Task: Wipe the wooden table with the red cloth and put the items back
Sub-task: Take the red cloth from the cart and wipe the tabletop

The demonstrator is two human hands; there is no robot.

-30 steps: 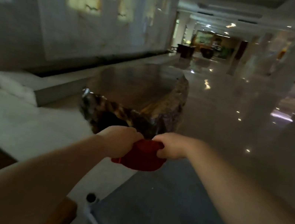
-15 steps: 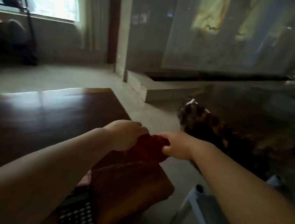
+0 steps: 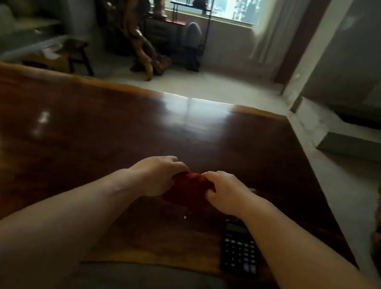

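1. The left hand (image 3: 157, 176) and right hand (image 3: 223, 191) both pinch the bunched red cloth (image 3: 188, 190), which sits between their fingers (image 3: 212, 174).
2. The cloth is over the shiny dark brown wooden desk (image 3: 86, 127).
3. A black calculator (image 3: 240, 249) lies just behind the right hand's fingers.

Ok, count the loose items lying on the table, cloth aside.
1: a calculator lies near the table's front edge, partly under the right forearm. The hands and cloth may hide something small behind them.

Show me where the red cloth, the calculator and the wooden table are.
red cloth (image 3: 189, 189): head view, bunched middle between the hands.
calculator (image 3: 240, 249): head view, its keypad.
wooden table (image 3: 111, 126): head view, bare top.
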